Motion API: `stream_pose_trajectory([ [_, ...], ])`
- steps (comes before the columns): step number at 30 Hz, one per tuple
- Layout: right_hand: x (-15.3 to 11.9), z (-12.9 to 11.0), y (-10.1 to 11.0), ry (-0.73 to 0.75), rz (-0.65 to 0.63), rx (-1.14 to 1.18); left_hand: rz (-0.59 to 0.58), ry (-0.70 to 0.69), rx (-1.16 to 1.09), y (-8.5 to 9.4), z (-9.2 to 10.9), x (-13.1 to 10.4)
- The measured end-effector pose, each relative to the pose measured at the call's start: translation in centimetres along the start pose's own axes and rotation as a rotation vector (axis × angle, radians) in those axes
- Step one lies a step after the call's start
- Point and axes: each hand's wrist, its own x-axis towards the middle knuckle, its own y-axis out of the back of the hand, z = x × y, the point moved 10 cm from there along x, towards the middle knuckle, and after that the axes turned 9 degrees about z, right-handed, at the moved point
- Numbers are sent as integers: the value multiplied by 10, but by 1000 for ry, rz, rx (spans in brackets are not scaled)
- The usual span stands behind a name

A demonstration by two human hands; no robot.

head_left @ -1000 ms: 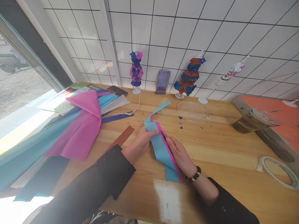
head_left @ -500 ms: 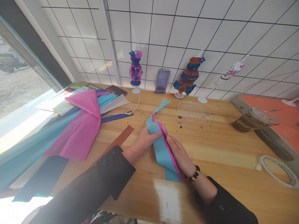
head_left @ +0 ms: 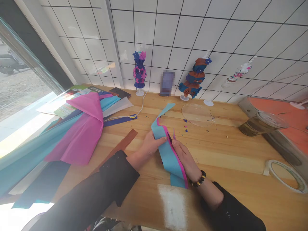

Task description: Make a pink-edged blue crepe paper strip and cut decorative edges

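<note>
1. Two hands work close together over the middle of the wooden table [head_left: 223, 154], on a long blue strip [head_left: 166, 158] with a pink edge [head_left: 164, 129] along its right side.
2. The left hand [head_left: 152, 144] pinches the strip, thumb on top; its fingers underneath are mostly hidden. A firm, light grip there should stop the sheet from buckling.
3. The right hand [head_left: 184, 155] is closed around what look like dark scissors [head_left: 169, 137], their handles hidden by the fingers. The blades lie along the pink edge, just right of the left thumb.
4. A thin pink sliver [head_left: 174, 133] stands up at the right fingertips, so the step seems to be trimming. The offcut is best left to fall to the right, away from the blades.
5. Short, even snips parallel to the edge would suit this thin, limp sheet; pulling hard could crease it.
6. The left thumb sits very near the blades and should slide back ahead of each cut.
7. The strip's far end curls away to the right and its near end rests on the table; letting both lie loose avoids twisting the line.
</note>
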Motion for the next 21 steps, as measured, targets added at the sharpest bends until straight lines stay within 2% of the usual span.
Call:
stream_pose_trajectory([
  [21, 2, 0, -1, 36, 7, -42, -45, -22, -53, -4, 1, -1],
])
